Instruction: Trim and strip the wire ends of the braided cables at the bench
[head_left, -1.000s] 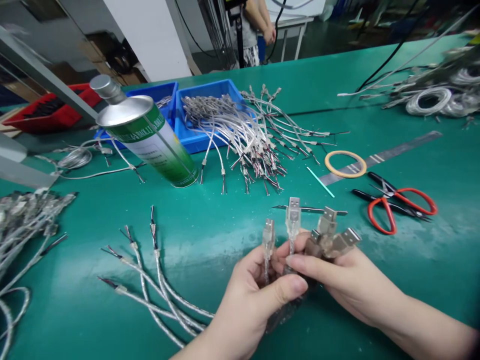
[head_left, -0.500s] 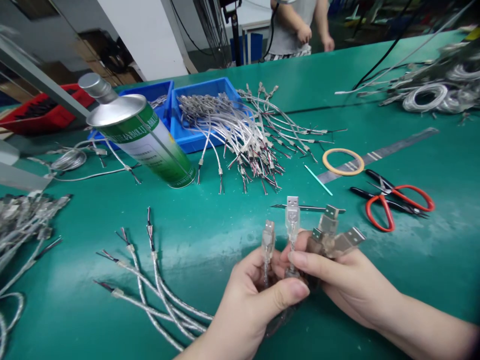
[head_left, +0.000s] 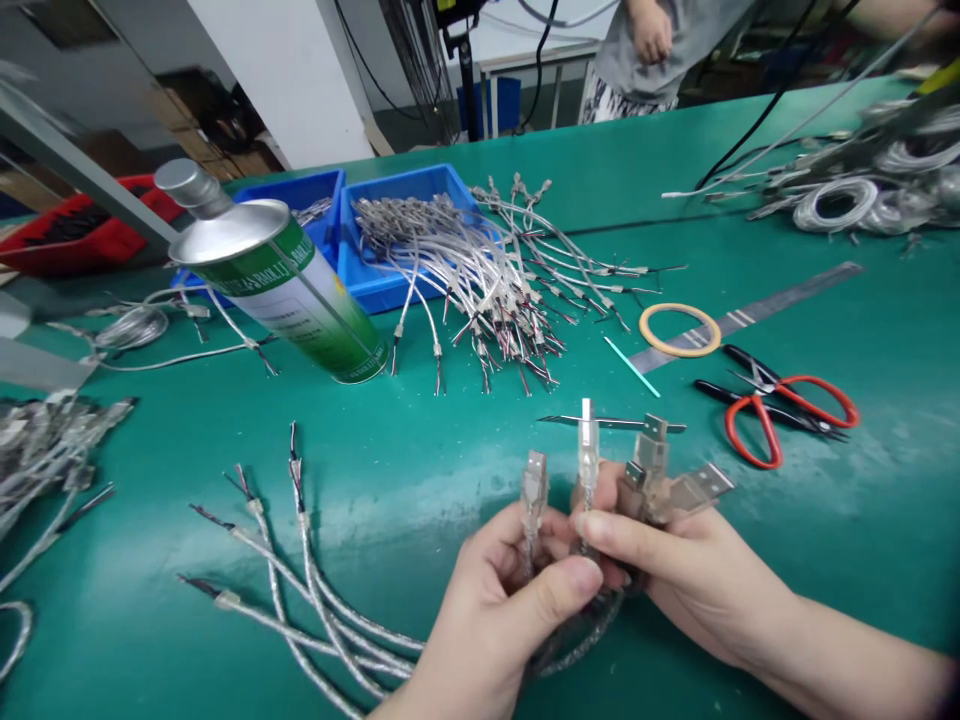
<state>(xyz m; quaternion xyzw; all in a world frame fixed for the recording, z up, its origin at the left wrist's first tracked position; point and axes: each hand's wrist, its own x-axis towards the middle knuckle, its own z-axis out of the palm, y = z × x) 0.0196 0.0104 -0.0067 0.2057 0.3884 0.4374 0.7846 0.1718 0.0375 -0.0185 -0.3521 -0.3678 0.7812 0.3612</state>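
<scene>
Green matting covers the surface [head_left: 862,420] of a workshop bench, and low in the middle of it the person's two hands meet around a small bunch of USB plugs [head_left: 645,475] on clear, braided leads. The right hand [head_left: 697,570] is closed around three of the plugs, whose metal ends fan upward and to the right, away from the person. The left hand [head_left: 502,600] is closed too: its thumb and fingers pinch two more plugs, a short one [head_left: 534,480] and a taller one [head_left: 587,450], both standing nearly upright with their metal tips pointing away from the body. The taller plug stands between the two hands, touching both, so either hand is equally near it; its long axis runs from the palms up toward the far side of the surface. The leads [head_left: 300,600] trail out under the left wrist and lie loosely on the matting to the left, their stripped ends pointing away.

Just beyond the fingertips lies a thin pair of tweezers [head_left: 615,423], and to its right red-handled scissors [head_left: 780,410], a ring of tape [head_left: 679,330] and a steel ruler [head_left: 787,300]. Farther back a heap of cut cable ends [head_left: 487,290] spills out of a blue bin [head_left: 375,280], beside a tilted-looking metal can [head_left: 285,280] with a green label. Another person's torso [head_left: 675,50] shows at the far edge.
</scene>
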